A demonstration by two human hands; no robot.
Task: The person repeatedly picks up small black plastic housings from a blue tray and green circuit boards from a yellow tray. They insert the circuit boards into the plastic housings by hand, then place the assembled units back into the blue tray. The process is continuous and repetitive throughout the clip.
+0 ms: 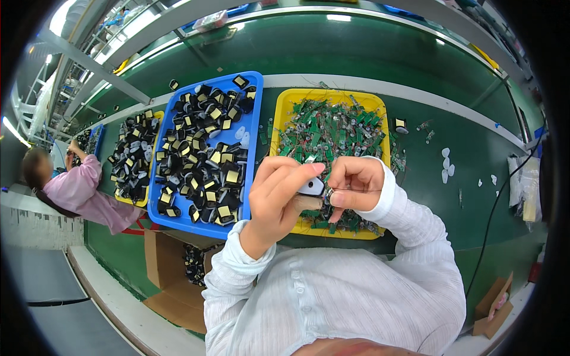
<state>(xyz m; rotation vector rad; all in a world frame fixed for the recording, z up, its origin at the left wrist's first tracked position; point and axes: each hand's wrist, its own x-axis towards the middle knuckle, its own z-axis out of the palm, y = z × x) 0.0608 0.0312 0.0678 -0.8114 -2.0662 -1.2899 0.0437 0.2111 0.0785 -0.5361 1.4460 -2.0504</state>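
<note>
My left hand (pixel 274 194) is closed around a small white plastic casing (pixel 311 187) with a dark hole in its face. Close beside it, my right hand (pixel 361 181) pinches a small wired component (pixel 328 193) at the casing's edge; thin wires show by the fingers, and the exact fit is too small to make out. Both hands are above the near part of a yellow tray (pixel 332 93), heaped with green circuit boards (pixel 326 121) and wires. On the left stands a blue tray (pixel 228 137) holding many black casings (pixel 193 148) with pale yellow squares.
Farther left are another yellow tray (pixel 141 200) of black parts and a co-worker in pink (pixel 86 191). Loose white pieces (pixel 445 162) and a black cable (pixel 496 216) lie on the green table at right. An open cardboard box (pixel 163 261) sits below the blue tray.
</note>
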